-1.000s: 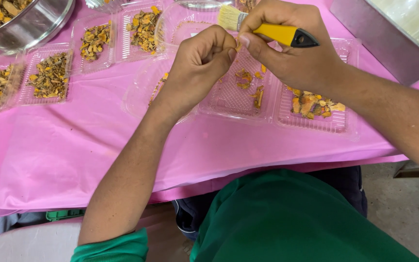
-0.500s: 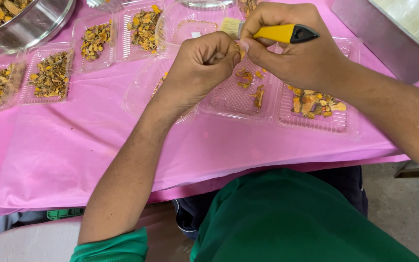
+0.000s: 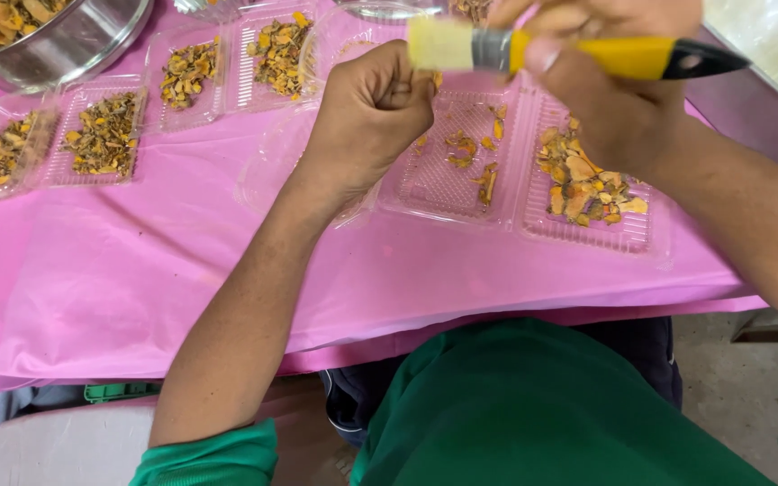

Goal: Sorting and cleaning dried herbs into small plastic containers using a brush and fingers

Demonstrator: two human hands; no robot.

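Note:
My left hand [image 3: 373, 108] is closed into a fist over a clear plastic tray [image 3: 447, 184], pinching something small that the fingers hide. My right hand [image 3: 619, 99] grips a brush [image 3: 569, 52] with a yellow and black handle, a metal ferrule and pale bristles that point left, right beside the left fist. Under the hands the clear tray carries a few orange-yellow dried pieces [image 3: 474, 153]. A second clear tray [image 3: 637, 234] to its right bears a heap of the same dried pieces [image 3: 583, 184].
A pink plastic sheet [image 3: 137, 270] covers the table. Several clear trays of dried yellow-brown pieces [image 3: 101, 135] line the far left. A metal bowl [image 3: 65, 45] full of such pieces sits at the top left. My green clothing [image 3: 542, 405] fills the bottom.
The brush has swung back up so its bristles stand level with the left fist. The view has shifted a little, and the left fist stays closed.

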